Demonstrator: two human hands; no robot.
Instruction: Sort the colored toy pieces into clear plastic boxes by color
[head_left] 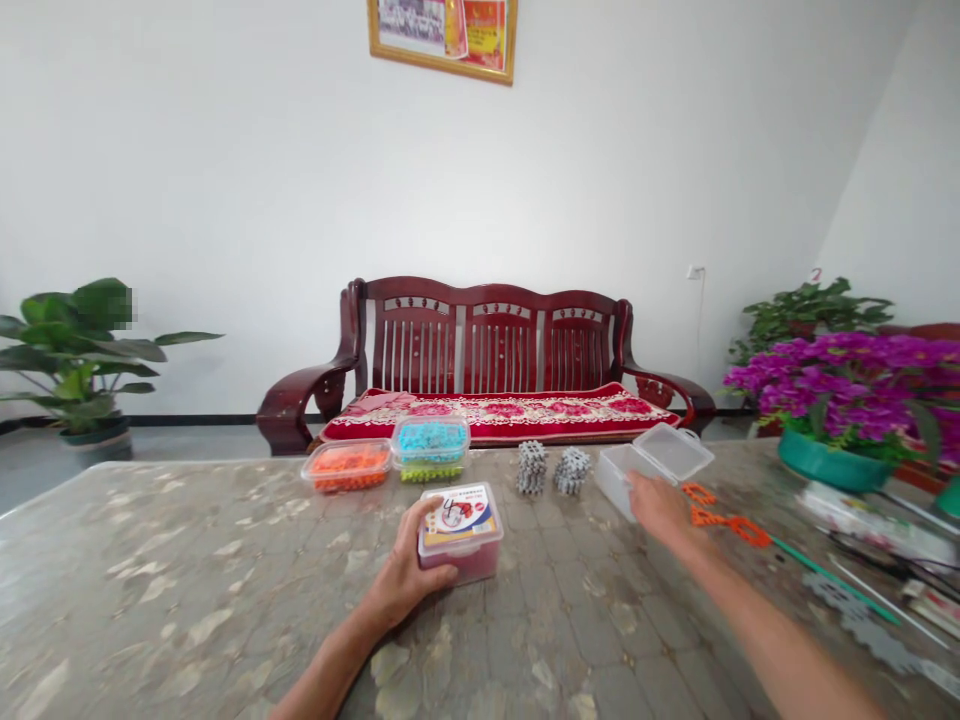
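Observation:
My left hand (409, 565) is closed around the side of a lidded plastic box (469, 562), thumb at the front and fingers along its left edge. The box has a printed label with handwritten marks on top, and reddish contents show through its wall. Farther right, my right hand (660, 508) grips the near wall of a clear plastic box (616, 482); its hinged lid (679, 453) lies open to the right. Part of that grip is hidden from view. Between the boxes stand two grey stacks of gear-like pieces (532, 467) (573, 470).
Behind the left hand sit a box of orange pieces (349, 466) and a box of blue pieces (431, 440) above green ones (429, 472). Orange linked pieces (748, 530), a green stick (832, 578), grey toothed pieces (847, 610) and a flower pot (836, 460) occupy the right side.

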